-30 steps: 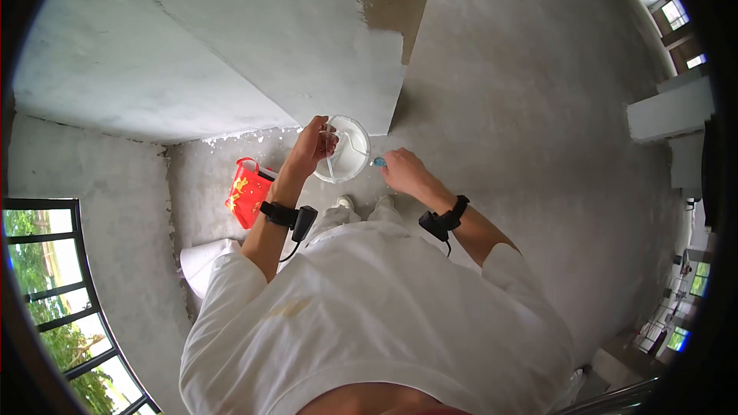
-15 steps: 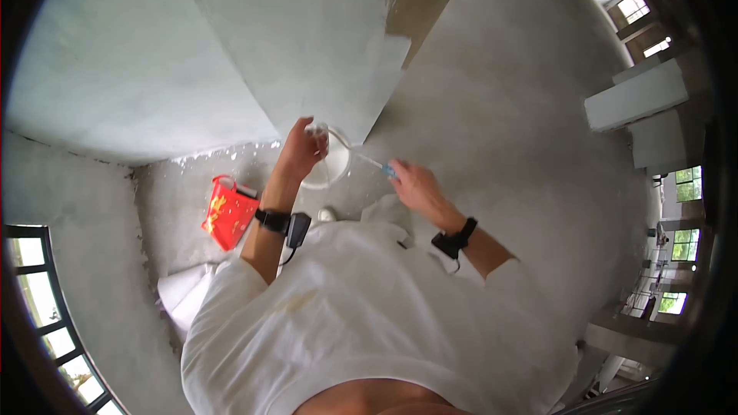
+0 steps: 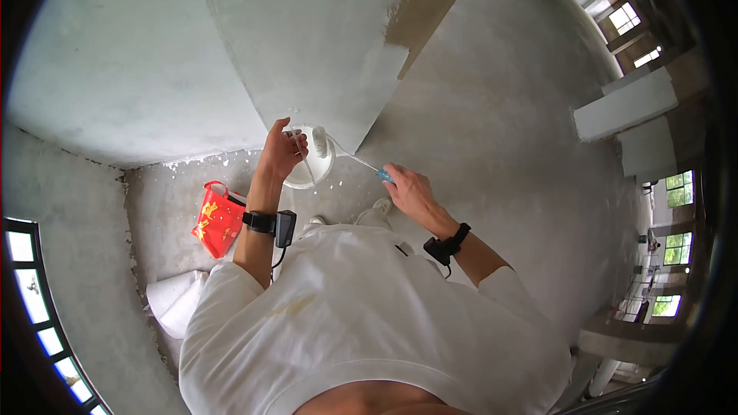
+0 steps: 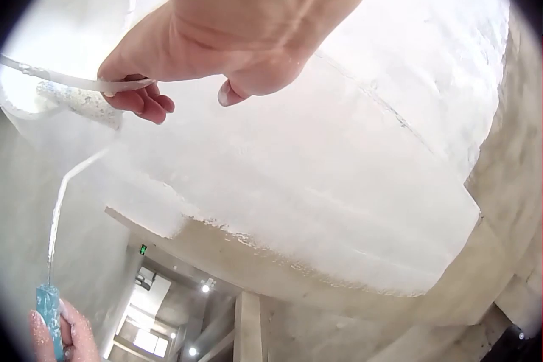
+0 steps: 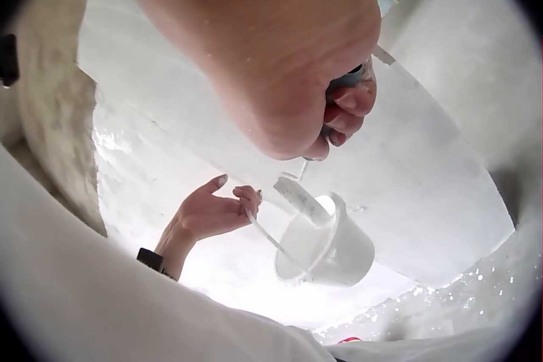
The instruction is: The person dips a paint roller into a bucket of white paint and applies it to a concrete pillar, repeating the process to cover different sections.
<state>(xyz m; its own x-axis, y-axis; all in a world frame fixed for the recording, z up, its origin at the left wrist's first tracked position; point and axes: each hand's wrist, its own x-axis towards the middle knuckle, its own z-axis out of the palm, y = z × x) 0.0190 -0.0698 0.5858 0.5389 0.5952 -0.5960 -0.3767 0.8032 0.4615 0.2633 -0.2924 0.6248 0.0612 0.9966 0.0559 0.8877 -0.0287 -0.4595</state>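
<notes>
Bucket (image 3: 319, 175) on the floor (image 3: 492, 184), wall (image 3: 307, 46) just ahead, roller head (image 3: 320, 141) at the bucket's mouth, bag (image 3: 221, 220) to its left, sheet (image 3: 175, 306) behind the bag, window (image 3: 34, 292) farther left

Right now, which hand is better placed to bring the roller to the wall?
Likely the right hand: it grips the roller by its blue handle, while the left hand holds the bucket handle.

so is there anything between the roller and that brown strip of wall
Nothing visible stands between the roller and the brown strip. The roller, held by the right hand, is at the mouth of the bucket. The left hand grips the bucket handle to the roller's left, off that path.
</notes>
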